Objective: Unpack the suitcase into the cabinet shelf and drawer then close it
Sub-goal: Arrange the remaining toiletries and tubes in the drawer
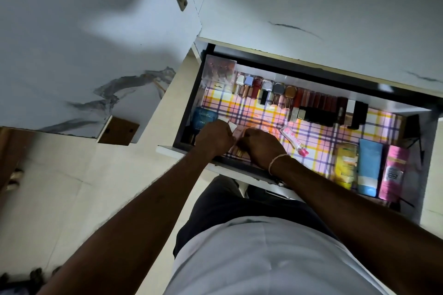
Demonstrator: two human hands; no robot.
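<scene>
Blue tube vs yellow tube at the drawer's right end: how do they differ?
The blue tube is sky blue with a white band near its cap end; the yellow tube is yellow with printed labelling. The blue tube looks wider and plainer. Both lie flat, side by side, on the plaid liner in the open drawer.

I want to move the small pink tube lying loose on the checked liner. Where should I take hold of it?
Pinch the small pink tube across its flat middle, coming straight down from above. It lies flat and slanted on the drawer liner, cap toward the drawer front, apart from the right hand, so both long sides look free.
</scene>
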